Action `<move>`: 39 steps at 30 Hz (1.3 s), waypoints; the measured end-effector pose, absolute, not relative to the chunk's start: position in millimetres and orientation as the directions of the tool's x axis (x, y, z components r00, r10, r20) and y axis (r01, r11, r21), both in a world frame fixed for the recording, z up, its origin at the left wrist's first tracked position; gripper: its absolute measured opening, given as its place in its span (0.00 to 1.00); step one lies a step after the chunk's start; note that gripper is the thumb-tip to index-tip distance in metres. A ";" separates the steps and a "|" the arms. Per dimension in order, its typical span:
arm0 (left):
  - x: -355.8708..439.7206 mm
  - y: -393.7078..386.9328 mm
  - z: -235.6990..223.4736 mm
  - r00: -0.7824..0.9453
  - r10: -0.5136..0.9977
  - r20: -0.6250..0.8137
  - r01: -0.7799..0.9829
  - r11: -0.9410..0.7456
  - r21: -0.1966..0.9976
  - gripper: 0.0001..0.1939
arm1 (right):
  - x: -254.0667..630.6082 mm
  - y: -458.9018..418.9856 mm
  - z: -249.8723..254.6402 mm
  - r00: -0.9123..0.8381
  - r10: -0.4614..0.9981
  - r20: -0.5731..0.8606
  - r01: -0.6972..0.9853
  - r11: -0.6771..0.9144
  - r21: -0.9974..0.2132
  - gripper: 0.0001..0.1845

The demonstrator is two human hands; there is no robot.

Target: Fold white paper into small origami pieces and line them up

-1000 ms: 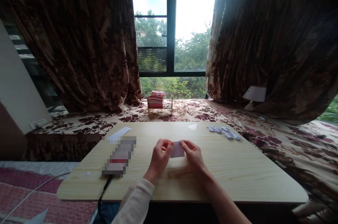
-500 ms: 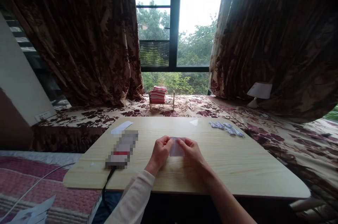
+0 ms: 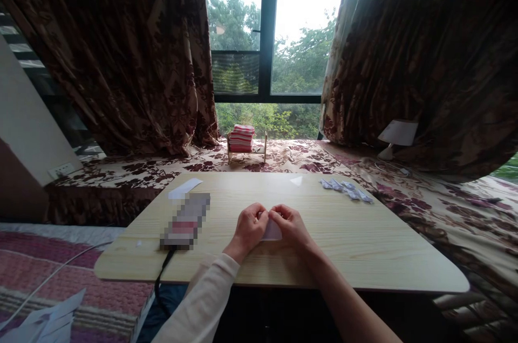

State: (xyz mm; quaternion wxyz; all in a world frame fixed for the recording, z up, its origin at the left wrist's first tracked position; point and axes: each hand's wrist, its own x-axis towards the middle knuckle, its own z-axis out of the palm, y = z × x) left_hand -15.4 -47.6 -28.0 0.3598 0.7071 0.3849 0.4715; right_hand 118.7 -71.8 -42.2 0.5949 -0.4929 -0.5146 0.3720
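A small piece of white paper (image 3: 272, 231) is pinched between my two hands just above the table. My left hand (image 3: 247, 230) is closed on its left upper part, with the thumb on the near side. My right hand (image 3: 291, 226) is closed on the right upper part. Both sets of fingertips meet at the top of the sheet and hide that edge. Several small folded paper pieces (image 3: 347, 190) lie in a group at the table's far right. A loose white paper strip (image 3: 185, 189) rests at the far left.
The pale wooden table (image 3: 364, 256) has rounded corners. A blurred-out device (image 3: 186, 221) with a black cable lies at its left. Behind stand a small rack (image 3: 265, 151) with striped cloths (image 3: 242, 138) and a white lamp (image 3: 399, 132). Paper sheets (image 3: 52, 319) lie on the bed.
My fingertips have come together over the paper's top edge, and less of the sheet shows. The whole view has shifted slightly.
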 end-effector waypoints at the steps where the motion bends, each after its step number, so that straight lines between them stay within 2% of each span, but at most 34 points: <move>1: -15.9 -47.5 -29.6 0.255 0.880 0.401 0.217 -0.457 0.863 0.09 | 118.9 -71.4 -43.5 0.192 0.949 0.249 0.084 0.237 -0.968 0.13; 5: -19.5 -47.2 -32.1 0.240 0.868 0.435 0.256 -0.489 0.834 0.10 | 122.2 -68.3 -49.8 0.164 0.960 0.228 0.138 0.207 -0.969 0.10; 9: -18.7 -47.1 -30.1 0.210 0.863 0.459 0.278 -0.503 0.818 0.10 | 124.1 -64.3 -55.0 0.172 0.966 0.193 0.145 0.169 -0.975 0.14; 19: -18.6 -44.7 -23.6 0.157 0.849 0.504 0.278 -0.528 0.803 0.10 | 135.4 -61.3 -55.8 0.382 0.891 0.245 0.129 0.211 -0.969 0.16; 25: -19.9 -42.1 -25.3 0.226 0.825 0.518 0.269 -0.564 0.780 0.10 | 132.4 -67.6 -49.7 0.227 0.922 0.313 0.204 0.269 -0.941 0.08; 29: -16.5 -44.6 -26.8 0.254 0.819 0.514 0.249 -0.569 0.784 0.10 | 131.2 -67.3 -54.7 0.163 0.943 0.291 0.238 0.249 -0.939 0.09; 35: -15.7 -44.9 -27.7 0.207 0.848 0.488 0.207 -0.526 0.825 0.10 | 133.4 -62.4 -63.3 0.209 0.941 0.265 0.230 0.215 -0.949 0.14; 39: -26.9 -36.6 -25.0 0.066 0.883 0.465 0.185 -0.469 0.864 0.10 | 138.1 -60.7 -61.6 0.269 0.931 0.246 0.184 0.201 -0.962 0.16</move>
